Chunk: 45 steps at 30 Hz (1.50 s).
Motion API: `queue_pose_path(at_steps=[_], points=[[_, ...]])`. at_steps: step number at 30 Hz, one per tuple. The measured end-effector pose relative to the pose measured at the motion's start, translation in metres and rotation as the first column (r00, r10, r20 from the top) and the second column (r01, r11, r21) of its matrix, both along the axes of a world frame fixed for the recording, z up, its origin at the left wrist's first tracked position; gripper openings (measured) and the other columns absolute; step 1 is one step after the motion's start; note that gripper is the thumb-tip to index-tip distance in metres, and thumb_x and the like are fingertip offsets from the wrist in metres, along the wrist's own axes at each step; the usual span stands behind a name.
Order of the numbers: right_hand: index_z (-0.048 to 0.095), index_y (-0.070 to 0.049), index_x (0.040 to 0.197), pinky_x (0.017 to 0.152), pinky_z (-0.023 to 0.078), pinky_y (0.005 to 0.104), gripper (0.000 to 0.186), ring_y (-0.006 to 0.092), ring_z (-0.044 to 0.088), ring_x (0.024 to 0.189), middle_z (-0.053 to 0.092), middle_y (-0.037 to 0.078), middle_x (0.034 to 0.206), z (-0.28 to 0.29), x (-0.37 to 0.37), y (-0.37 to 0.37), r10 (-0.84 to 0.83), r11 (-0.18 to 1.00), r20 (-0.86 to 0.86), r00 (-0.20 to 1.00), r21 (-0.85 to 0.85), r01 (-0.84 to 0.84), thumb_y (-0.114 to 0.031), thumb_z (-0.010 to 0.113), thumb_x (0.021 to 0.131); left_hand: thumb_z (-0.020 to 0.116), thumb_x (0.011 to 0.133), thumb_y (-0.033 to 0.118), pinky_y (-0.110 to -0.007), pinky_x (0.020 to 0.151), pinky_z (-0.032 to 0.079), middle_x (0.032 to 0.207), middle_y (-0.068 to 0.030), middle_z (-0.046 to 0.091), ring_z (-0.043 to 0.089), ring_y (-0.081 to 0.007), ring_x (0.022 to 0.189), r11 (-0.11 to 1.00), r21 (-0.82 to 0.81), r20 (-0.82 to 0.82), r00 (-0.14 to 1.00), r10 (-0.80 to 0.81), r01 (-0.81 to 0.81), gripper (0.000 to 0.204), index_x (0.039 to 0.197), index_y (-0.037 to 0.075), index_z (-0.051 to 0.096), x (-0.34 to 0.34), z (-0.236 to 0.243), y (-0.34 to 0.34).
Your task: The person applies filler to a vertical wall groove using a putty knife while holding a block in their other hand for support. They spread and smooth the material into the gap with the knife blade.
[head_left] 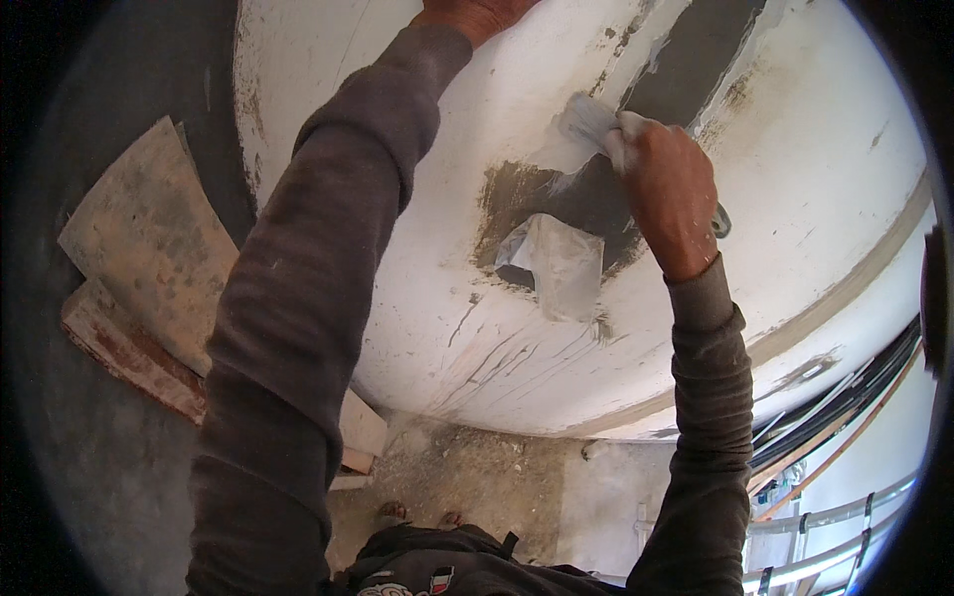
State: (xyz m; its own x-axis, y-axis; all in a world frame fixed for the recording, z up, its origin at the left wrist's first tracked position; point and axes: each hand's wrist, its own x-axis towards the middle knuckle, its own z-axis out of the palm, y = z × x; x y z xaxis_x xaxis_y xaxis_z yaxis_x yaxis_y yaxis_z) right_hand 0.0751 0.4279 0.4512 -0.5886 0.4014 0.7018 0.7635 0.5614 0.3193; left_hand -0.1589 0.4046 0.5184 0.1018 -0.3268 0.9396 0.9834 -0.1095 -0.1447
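My right hand (668,189) is closed around a paintbrush (588,119), whose pale, coated head is against a large curved white surface (427,288). The handle's end, with a hole in it, sticks out beyond my wrist. Grey patches (686,70) run across the white surface around this hand. Below the brush, a whitish, translucent sheet piece (566,266) covers part of a grey patch, its edges uneven. My left hand (482,14) reaches to the top edge of the view against the white surface; its fingers are cut off from sight.
Worn boards (149,233) lean to the left of my left arm, beside a dark grey wall. Dusty floor (477,477) lies below, where my feet show. At the lower right are black cables or pipes (845,387) and a curved pale rail (835,517).
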Motion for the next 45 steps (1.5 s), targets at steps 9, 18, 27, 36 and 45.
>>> queue_pose_path(at_steps=[9,18,27,36,45], points=[[0.07,-0.007,0.09,0.072,0.054,0.0487,0.022,0.0376,0.069,0.083,0.069,0.018,0.081,-0.007,0.008,-0.001,0.111,0.992,-0.026,0.993,0.065,-0.109,-0.026,0.062,0.094,0.064,0.097,0.023,-0.042,0.061,0.053,0.087,-0.0134,0.062,0.064,-0.0333,0.071,0.999,0.033,-0.002,0.999,0.043,-0.043,0.019,0.097,0.006,0.055,-0.007,0.0,-0.003],[0.071,-0.007,0.091,0.07,0.056,0.0462,0.018,0.0349,0.071,0.079,0.07,0.017,0.083,-0.014,0.011,0.0,0.057,0.998,0.016,0.998,-0.001,-0.057,-0.024,0.068,0.09,0.063,0.098,0.023,-0.042,0.061,0.053,0.086,-0.0126,0.061,0.064,-0.0316,0.071,0.997,0.076,-0.056,0.998,-0.022,0.026,0.019,0.097,0.006,0.054,0.004,-0.005,0.014],[0.07,-0.008,0.092,0.071,0.055,0.049,0.013,0.0369,0.069,0.081,0.07,0.017,0.086,-0.014,0.012,-0.006,-0.025,0.999,0.063,0.998,-0.031,0.027,-0.02,0.066,0.088,0.064,0.098,0.023,-0.041,0.06,0.053,0.084,-0.0124,0.061,0.063,-0.031,0.069,0.997,0.074,-0.043,0.999,0.006,-0.003,0.021,0.096,0.006,0.053,-0.004,-0.007,0.013],[0.07,-0.009,0.091,0.071,0.054,0.0491,0.017,0.0378,0.068,0.081,0.068,0.017,0.081,-0.032,-0.004,-0.003,0.08,0.997,0.055,0.995,0.021,-0.081,-0.024,0.063,0.092,0.064,0.098,0.024,-0.041,0.06,0.053,0.086,-0.0126,0.062,0.064,-0.0317,0.069,1.0,-0.001,-0.004,1.0,-0.023,0.023,0.022,0.097,0.005,0.053,0.0,-0.003,0.012],[0.066,-0.009,0.094,0.061,0.054,0.0466,0.011,0.0357,0.07,0.07,0.067,0.012,0.08,-0.07,-0.042,-0.017,0.446,0.885,0.117,0.887,0.09,-0.457,-0.018,0.064,0.088,0.063,0.098,0.023,-0.04,0.061,0.052,0.086,-0.0124,0.062,0.063,-0.0299,0.071,0.999,-0.005,-0.006,0.999,0.038,-0.038,0.02,0.098,0.005,0.055,-0.006,0.0,0.004]])
